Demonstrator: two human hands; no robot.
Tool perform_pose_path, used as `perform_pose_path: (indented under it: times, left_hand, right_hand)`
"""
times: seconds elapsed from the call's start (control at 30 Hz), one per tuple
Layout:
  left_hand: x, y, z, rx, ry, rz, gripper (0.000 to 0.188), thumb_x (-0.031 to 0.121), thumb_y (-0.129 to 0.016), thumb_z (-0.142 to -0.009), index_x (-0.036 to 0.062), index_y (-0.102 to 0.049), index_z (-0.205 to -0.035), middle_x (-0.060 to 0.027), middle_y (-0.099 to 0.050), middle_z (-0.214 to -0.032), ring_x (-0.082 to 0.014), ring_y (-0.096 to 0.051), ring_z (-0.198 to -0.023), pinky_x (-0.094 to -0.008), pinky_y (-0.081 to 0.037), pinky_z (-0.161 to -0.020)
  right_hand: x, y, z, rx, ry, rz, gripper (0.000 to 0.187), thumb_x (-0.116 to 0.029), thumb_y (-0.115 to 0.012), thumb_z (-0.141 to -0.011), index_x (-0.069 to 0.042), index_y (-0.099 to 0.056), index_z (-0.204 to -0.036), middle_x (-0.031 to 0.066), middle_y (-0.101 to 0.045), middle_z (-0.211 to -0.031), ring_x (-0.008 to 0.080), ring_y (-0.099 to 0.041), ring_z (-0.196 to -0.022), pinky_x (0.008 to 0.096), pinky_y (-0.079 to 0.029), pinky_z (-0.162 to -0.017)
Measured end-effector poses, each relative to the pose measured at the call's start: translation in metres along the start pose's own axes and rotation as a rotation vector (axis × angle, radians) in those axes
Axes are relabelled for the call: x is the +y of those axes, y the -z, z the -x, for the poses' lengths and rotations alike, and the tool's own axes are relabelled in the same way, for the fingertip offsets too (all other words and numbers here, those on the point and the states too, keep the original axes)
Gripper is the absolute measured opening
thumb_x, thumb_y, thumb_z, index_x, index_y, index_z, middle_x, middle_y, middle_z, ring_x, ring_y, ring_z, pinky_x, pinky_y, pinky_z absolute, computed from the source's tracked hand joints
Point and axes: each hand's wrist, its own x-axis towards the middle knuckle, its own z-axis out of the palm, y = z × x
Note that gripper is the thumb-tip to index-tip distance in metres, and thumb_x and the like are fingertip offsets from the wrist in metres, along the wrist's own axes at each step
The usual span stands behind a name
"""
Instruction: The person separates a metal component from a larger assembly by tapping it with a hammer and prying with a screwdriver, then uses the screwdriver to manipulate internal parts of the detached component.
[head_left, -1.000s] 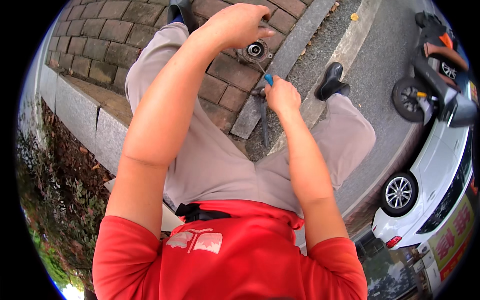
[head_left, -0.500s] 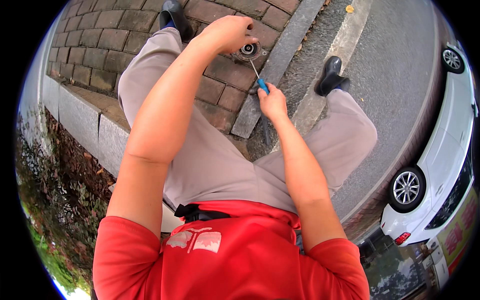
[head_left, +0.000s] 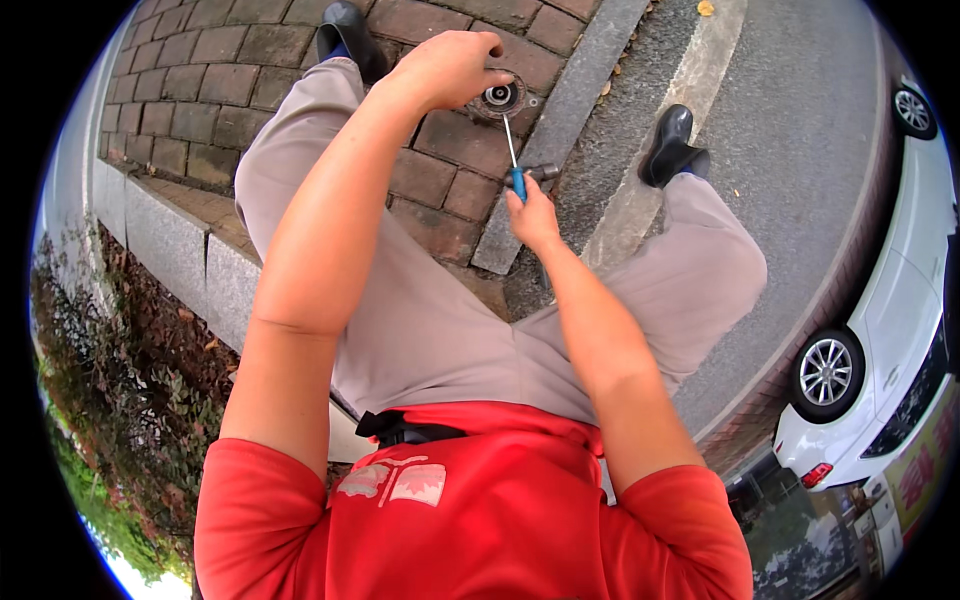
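Observation:
A round metal part [head_left: 500,97] with a ringed hole at its centre, like a bearing housing, rests on the brick paving. My left hand [head_left: 450,70] is curled over its left side, thumb along the top edge; the other fingertips are partly hidden. In my right hand [head_left: 533,215] is a screwdriver [head_left: 517,184], gripped by its blue handle. Its thin shaft points up to the part's near rim, where the tip appears to touch. Just behind the handle lies a dark hammer [head_left: 543,172] on the kerb, its handle largely covered by my right hand.
My legs spread on both sides of the work, with dark boots [head_left: 672,145] on the ground. A grey stone kerb [head_left: 560,125] divides the bricks from the asphalt road [head_left: 790,150]. A white car [head_left: 880,350] stands at the right. Shrubs [head_left: 120,380] grow behind a low stone edging at left.
My right hand has shifted slightly left, so the screwdriver stands straighter in view. More of the hammer head shows beside it. My left hand stays at the metal part.

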Motion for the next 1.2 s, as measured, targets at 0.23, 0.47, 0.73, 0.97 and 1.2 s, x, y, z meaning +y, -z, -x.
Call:
perform_pose_path:
  times: [0.23, 0.47, 0.73, 0.97, 1.2]
  left_hand:
    - [0.001, 0.003, 0.005, -0.048, 0.053, -0.005, 0.047, 0.039, -0.069, -0.090, 0.0059, -0.064, -0.123, -0.0178, -0.071, -0.110, -0.0356, -0.066, -0.106, -0.0452, -0.053, -0.091]
    - [0.005, 0.004, 0.002, 0.025, -0.035, 0.027, 0.044, 0.036, -0.070, -0.090, 0.0038, -0.063, -0.119, -0.0216, -0.070, -0.103, -0.0389, -0.066, -0.101, -0.0452, -0.052, -0.088]
    - [0.007, 0.006, 0.005, 0.013, -0.009, 0.020, 0.044, 0.035, -0.070, -0.090, 0.0049, -0.063, -0.121, -0.0207, -0.071, -0.102, -0.0382, -0.066, -0.100, -0.0455, -0.052, -0.087]
    - [0.012, 0.012, 0.007, 0.024, 0.002, 0.025, 0.043, 0.035, -0.070, -0.091, 0.0046, -0.063, -0.120, -0.0207, -0.071, -0.101, -0.0379, -0.067, -0.098, -0.0452, -0.052, -0.087]
    - [0.009, 0.004, 0.006, 0.016, -0.008, 0.003, 0.044, 0.035, -0.070, -0.090, 0.0041, -0.063, -0.120, -0.0216, -0.070, -0.102, -0.0389, -0.066, -0.098, -0.0453, -0.052, -0.087]
  right_hand:
    - [-0.038, 0.029, 0.000, -0.181, -0.167, 0.388, 0.054, -0.033, -0.060, -0.095, -0.008, -0.047, -0.141, 0.0289, -0.067, -0.111, 0.0452, -0.063, -0.108, 0.0498, -0.050, -0.092]
    - [0.044, -0.011, -0.027, -0.091, 0.057, 0.030, 0.052, -0.029, -0.064, -0.095, -0.010, -0.046, -0.140, 0.0264, -0.068, -0.105, 0.0408, -0.069, -0.090, 0.0509, -0.053, -0.081]
    - [0.029, -0.015, -0.035, -0.030, -0.065, 0.253, 0.045, -0.029, -0.064, -0.095, -0.012, -0.048, -0.134, 0.0228, -0.067, -0.094, 0.0436, -0.067, -0.092, 0.0515, -0.052, -0.083]
    - [0.024, -0.015, -0.036, -0.200, -0.023, 0.117, 0.039, -0.030, -0.061, -0.095, -0.007, -0.049, -0.124, 0.0265, -0.067, -0.103, 0.0440, -0.064, -0.103, 0.0523, -0.050, -0.088]
    - [0.003, -0.013, -0.030, -0.154, -0.174, 0.353, 0.041, -0.032, -0.059, -0.095, -0.004, -0.047, -0.122, 0.0289, -0.067, -0.107, 0.0465, -0.063, -0.106, 0.0538, -0.049, -0.089]
